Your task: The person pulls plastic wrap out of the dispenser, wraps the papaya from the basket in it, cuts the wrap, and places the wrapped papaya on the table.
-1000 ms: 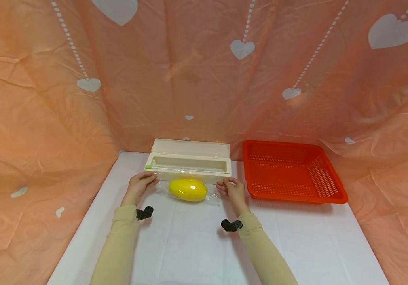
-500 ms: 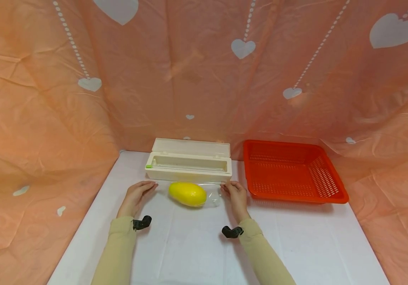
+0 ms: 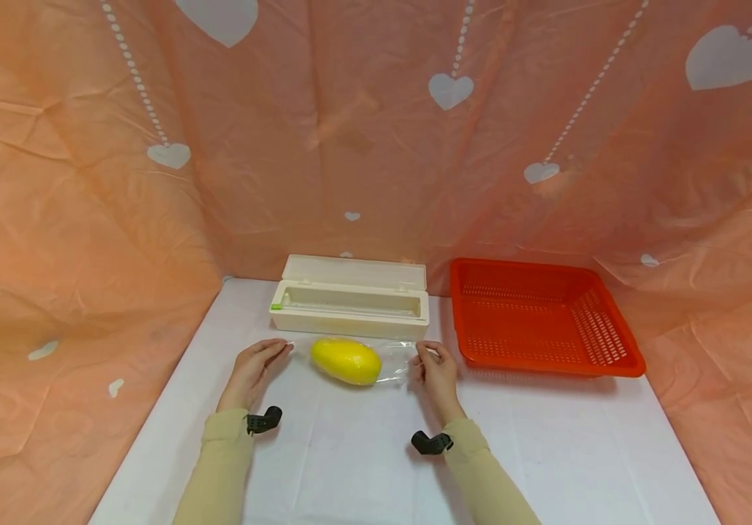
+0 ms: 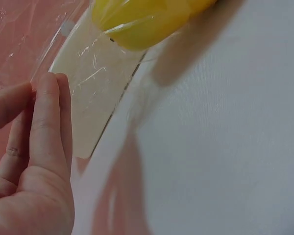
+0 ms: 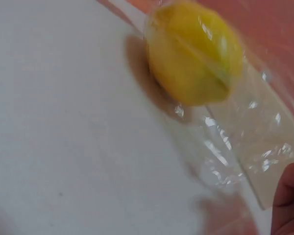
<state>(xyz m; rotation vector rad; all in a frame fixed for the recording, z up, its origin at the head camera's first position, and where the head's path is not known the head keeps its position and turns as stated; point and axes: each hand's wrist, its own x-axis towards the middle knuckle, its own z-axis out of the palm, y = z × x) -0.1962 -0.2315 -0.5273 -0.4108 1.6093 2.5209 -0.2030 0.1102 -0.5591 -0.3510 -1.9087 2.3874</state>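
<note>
In the head view a yellow oval fruit (image 3: pixel 347 361), mango-like in shape, sits inside clear plastic film (image 3: pixel 397 359) above the white table. My left hand (image 3: pixel 247 373) pinches the film's left end between thumb and fingertips, as the left wrist view of that hand (image 4: pixel 44 166) also shows. At the other end, my right hand (image 3: pixel 439 375) pinches the film's upper right corner. Film (image 5: pixel 218 147) stretches from the fruit (image 5: pixel 193 54) toward the right hand (image 5: pixel 287 200), which the right wrist view cuts off. Neither hand touches the fruit itself.
Just behind the fruit stands a long white film dispenser box (image 3: pixel 349 322), its lid (image 3: pixel 354 272) raised, with a green tab at its left end. A red perforated basket (image 3: pixel 526 366) stands to the right. An orange heart-patterned cloth (image 3: pixel 376 131) surrounds the table.
Both hands have come away from the dispenser box toward me, drawing the film and fruit with them. The right hand has also shifted slightly right, and the film looks more stretched.
</note>
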